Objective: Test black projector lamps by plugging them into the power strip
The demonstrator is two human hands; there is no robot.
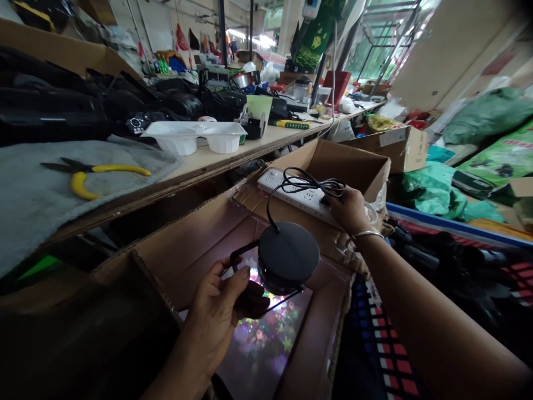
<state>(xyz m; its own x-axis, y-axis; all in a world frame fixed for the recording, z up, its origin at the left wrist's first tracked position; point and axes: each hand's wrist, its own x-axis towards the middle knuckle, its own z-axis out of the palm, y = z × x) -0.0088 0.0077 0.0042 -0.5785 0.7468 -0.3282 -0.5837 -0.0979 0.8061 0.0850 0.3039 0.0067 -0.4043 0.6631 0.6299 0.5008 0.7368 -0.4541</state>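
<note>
A round black projector light (289, 253) hangs over an open cardboard box (183, 239), throwing colored patterns onto the white surface (266, 339) inside. My left hand (225, 300) is closed around its black bracket. From the lamp's top a black cord runs up to a tied coil lying over a white power strip (287, 189). My right hand (347, 208) is at the strip's right part, its fingers closed on the black plug (327, 201) at the cord's end; whether the prongs are fully in the socket is hidden.
Left of the box, a workbench (175, 180) holds yellow-handled pliers (94, 175) on a grey cloth, a white plastic tray (195, 136) and a box cutter (291, 124). To the right stand a plastic basket (387, 344) and green bags (433, 189).
</note>
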